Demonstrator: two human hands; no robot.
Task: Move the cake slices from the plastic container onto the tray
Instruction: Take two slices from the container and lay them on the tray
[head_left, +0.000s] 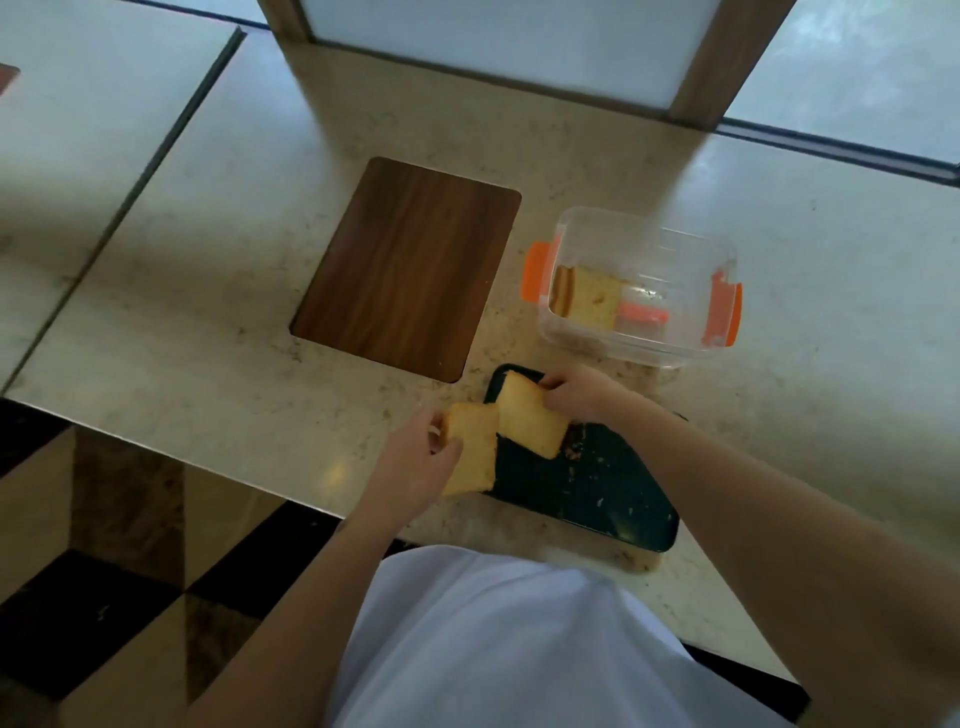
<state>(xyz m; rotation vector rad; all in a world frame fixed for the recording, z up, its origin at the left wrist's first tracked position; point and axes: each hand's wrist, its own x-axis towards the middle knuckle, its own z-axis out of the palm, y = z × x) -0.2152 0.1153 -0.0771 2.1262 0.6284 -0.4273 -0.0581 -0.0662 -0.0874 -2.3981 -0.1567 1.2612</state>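
A dark green tray (597, 493) lies near the counter's front edge, dotted with crumbs. My left hand (415, 462) grips a yellow cake slice (472, 452) at the tray's left edge. My right hand (582, 397) holds a second cake slice (530, 415) over the tray's far left corner; the two slices touch. Behind the tray stands a clear plastic container (644, 332) with orange clips, and one more cake slice (592, 299) rests inside it at its left end.
A dark wooden board (405, 270) is set flat in the beige stone counter (208, 312), left of the container. A wooden-framed panel (696, 67) stands at the back. The counter's front edge drops to a checkered floor (104, 597).
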